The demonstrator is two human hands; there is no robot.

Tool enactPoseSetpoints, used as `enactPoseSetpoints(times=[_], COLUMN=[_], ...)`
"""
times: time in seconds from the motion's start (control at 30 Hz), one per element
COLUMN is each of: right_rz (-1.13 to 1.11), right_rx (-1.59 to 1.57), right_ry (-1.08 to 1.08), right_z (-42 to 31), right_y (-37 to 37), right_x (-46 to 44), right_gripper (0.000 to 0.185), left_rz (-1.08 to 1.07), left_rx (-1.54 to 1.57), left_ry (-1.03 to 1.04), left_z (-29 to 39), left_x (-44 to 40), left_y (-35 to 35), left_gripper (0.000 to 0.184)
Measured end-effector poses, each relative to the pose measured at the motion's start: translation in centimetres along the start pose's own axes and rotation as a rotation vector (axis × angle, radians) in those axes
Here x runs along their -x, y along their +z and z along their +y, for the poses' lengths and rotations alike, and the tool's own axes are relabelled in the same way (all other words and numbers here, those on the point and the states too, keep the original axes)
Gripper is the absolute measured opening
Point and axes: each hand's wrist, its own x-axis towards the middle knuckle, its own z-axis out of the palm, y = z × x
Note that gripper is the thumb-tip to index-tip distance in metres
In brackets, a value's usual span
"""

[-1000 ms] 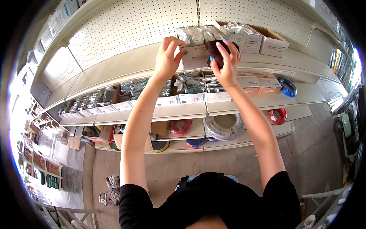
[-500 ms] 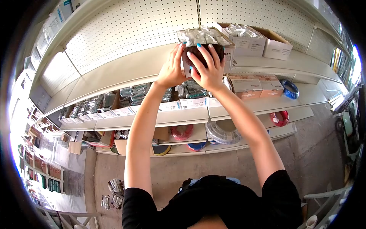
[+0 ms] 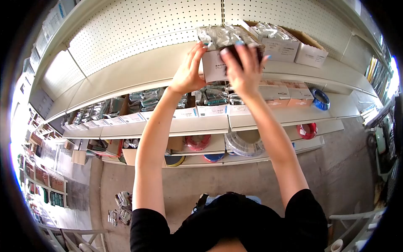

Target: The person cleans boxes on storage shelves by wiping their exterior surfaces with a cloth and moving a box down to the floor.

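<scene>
A white cardboard box [image 3: 214, 70] filled with clear-wrapped packets [image 3: 222, 37] sits at the front edge of the upper shelf. My left hand [image 3: 189, 70] grips its left front corner, fingertips over the top edge and thumb low on the side. My right hand [image 3: 244, 69], smeared by motion, presses a dark brown object [image 3: 231, 51] against the right part of the box's front. That object is soft-looking and mostly behind my fingers; its kind cannot be made out.
Two more open boxes, one with packets [image 3: 280, 47] and a white carton [image 3: 311, 52], stand to the right. Below are a row of packet-filled boxes [image 3: 213, 109], a blue coil [image 3: 320, 99], a red coil [image 3: 307, 130] and a grey coil [image 3: 244, 145]. Loose packets [image 3: 122, 208] lie on the floor.
My right hand has moved right with the dark brown object, uncovering the left part of the box's printed front. The left hand stays at the box's left corner.
</scene>
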Motion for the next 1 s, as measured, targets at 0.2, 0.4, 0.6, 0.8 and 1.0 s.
enactPoseSetpoints(times=[0.2, 0.4, 0.6, 0.8, 1.0], right_rz=[0.099, 0.088, 0.045, 0.107, 0.145], right_rx=[-0.114, -0.206, -0.204, -0.021, -0.133], right_ry=[0.185, 0.264, 0.212, 0.147, 0.331], right_z=[2.9, -3.7, -8.4, -1.5, 3.0], right_y=[-1.1, 0.6, 1.9, 0.5, -0.7], right_x=[-0.5, 0.8, 1.3, 0.8, 1.5], right_gripper=[0.053, 0.056, 0.043, 0.046, 0.052], left_rz=[0.008, 0.008, -0.009, -0.033, -0.057], left_rx=[-0.002, 0.002, -0.056, 0.083, -0.028], left_ry=[0.022, -0.007, 0.026, -0.041, 0.014], left_z=[-0.1, 0.3, 0.0, -0.5, -0.5], left_x=[0.1, 0.1, 0.2, 0.6, 0.4], left_y=[0.1, -0.1, -0.2, 0.2, 0.1], left_gripper=[0.09, 0.084, 0.07, 0.092, 0.11])
